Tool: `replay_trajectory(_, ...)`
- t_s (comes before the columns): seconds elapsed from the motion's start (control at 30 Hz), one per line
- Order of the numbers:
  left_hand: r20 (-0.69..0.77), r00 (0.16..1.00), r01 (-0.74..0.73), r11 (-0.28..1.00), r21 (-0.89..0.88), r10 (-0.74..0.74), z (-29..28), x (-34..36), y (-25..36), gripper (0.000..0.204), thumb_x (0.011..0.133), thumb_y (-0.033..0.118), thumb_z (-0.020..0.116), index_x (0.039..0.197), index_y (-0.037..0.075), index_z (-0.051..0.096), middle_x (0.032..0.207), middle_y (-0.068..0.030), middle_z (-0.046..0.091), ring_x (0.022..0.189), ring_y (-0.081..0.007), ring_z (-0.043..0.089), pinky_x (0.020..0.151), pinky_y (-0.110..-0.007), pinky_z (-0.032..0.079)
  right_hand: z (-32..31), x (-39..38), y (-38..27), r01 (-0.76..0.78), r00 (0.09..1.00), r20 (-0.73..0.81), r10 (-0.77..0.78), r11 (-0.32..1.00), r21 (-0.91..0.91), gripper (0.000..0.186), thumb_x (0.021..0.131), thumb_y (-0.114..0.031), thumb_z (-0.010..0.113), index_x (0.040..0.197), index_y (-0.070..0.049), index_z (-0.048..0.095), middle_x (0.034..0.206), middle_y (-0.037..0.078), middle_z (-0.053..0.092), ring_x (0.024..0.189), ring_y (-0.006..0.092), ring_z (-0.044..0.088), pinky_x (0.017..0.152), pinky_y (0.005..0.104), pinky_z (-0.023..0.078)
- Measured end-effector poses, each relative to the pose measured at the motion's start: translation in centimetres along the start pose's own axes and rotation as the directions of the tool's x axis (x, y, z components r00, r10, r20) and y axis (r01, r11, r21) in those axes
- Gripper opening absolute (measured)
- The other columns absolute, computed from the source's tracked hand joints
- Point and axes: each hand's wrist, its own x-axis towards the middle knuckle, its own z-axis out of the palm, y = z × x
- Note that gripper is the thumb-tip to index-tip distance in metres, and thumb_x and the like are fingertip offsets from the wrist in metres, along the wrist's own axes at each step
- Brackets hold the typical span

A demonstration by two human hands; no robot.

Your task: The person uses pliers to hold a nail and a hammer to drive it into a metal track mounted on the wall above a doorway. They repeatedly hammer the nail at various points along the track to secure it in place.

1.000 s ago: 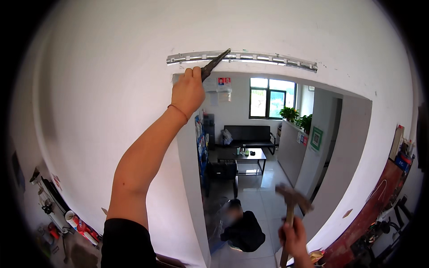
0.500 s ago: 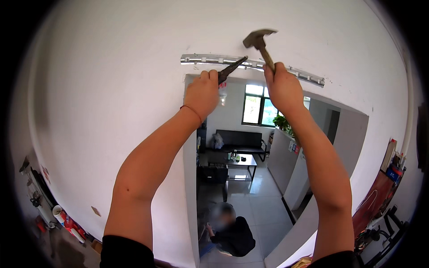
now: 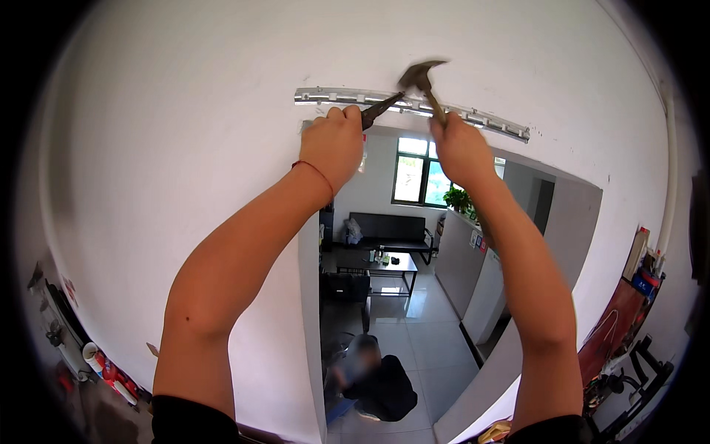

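A silvery metal strip [image 3: 336, 95] with regular slots runs along the white wall just above a doorway. My left hand [image 3: 333, 146] is closed around dark long-nosed pliers [image 3: 379, 111]. Their tip points up and right against the strip; whatever small thing it may pinch is too small to make out. My right hand [image 3: 463, 152] grips the wooden handle of a claw hammer [image 3: 418, 75]. The hammer's head, slightly blurred, is raised close to the tip of the pliers, in front of the wall. Both arms reach high.
Through the doorway, a person in black [image 3: 388, 388] crouches on the tiled floor below. Beyond are a low table [image 3: 403, 264], a black bench [image 3: 388, 231], and a plant [image 3: 457, 197] on a partition. Tools and boxes [image 3: 646, 280] crowd the right side.
The hammer head has come down and slightly left, closer to the tip of the pliers. The pliers stay at the strip, and the whole view has shifted a little.
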Motion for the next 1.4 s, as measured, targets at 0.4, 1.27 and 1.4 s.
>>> replay_trajectory(0.4,0.211,0.969,0.146,0.985,-0.087,-0.125,-5.4,-2.4,-1.9,0.044,0.087,0.008,0.059,0.129,0.0,0.051,0.114,-0.0223,0.059,0.1,-0.0408,0.066,0.088,-0.048,0.056,-3.6,-0.7,-3.3,-0.147,0.986,-0.067,0.155,0.982,0.115,0.042,0.108,-0.043,0.047,0.101,-0.002,0.052,0.068,0.019,0.066,0.065,0.0421,0.068,0.06,0.0528,0.053)
replay_trajectory(1.27,0.206,0.833,0.549,0.812,-0.196,-0.514,-2.1,6.0,-7.9,0.064,0.089,0.046,0.074,0.129,-0.001,0.054,0.127,-0.0206,0.058,0.109,-0.0364,0.068,0.092,-0.044,0.056,-7.7,4.0,-4.6,-0.179,0.982,-0.008,0.189,0.945,0.274,0.052,0.104,-0.048,0.052,0.094,0.002,0.06,0.083,0.027,0.068,0.081,0.0442,0.067,0.075,0.0498,0.052)
replay_trajectory(1.4,0.216,0.812,0.583,0.77,-0.259,-0.543,-1.8,5.5,-8.3,0.068,0.088,0.049,0.076,0.129,-0.001,0.054,0.128,-0.0204,0.058,0.109,-0.0354,0.068,0.093,-0.043,0.056,-4.2,2.4,-3.1,-0.166,0.986,0.052,0.16,0.975,0.145,0.048,0.105,-0.044,0.05,0.097,0.002,0.061,0.087,0.027,0.069,0.087,0.046,0.067,0.075,0.0524,0.053)
